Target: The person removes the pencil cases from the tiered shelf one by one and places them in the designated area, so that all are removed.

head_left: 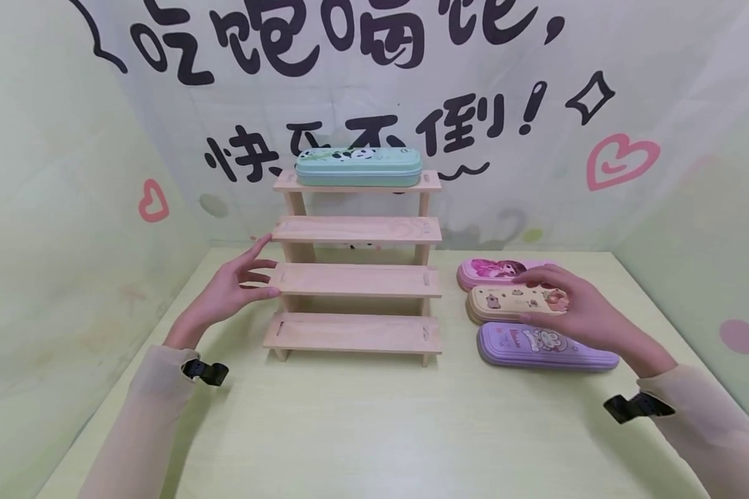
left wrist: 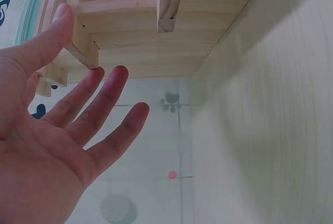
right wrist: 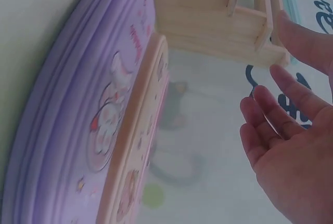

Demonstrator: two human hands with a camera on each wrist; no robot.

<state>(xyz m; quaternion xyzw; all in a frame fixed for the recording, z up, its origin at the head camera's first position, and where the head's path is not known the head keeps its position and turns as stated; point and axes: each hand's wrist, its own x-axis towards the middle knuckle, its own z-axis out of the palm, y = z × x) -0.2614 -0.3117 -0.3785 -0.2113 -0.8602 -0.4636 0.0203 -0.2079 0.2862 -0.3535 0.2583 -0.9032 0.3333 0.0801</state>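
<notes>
A wooden four-step display rack (head_left: pixel 356 278) stands in the middle of the table. On its top step lies a mint-green pencil case (head_left: pixel 358 168) with a panda print. My left hand (head_left: pixel 227 285) is at the rack's left side, fingers spread and fingertips at the ends of the middle steps; in the left wrist view its palm holds nothing. Right of the rack lie three pencil cases: a pink one (head_left: pixel 488 272) at the back, a cream one (head_left: pixel 499 302) and a purple one (head_left: pixel 537 346) in front. Over them hovers my right hand (head_left: pixel 577 308), fingers loosely bent, apart from the cases in the right wrist view.
A pale tabletop (head_left: pixel 349 430) stretches in front of the rack. Behind it hangs a white backdrop (head_left: pixel 362 97) with large black characters, and light walls close in the left and right sides. Both wrists wear black straps.
</notes>
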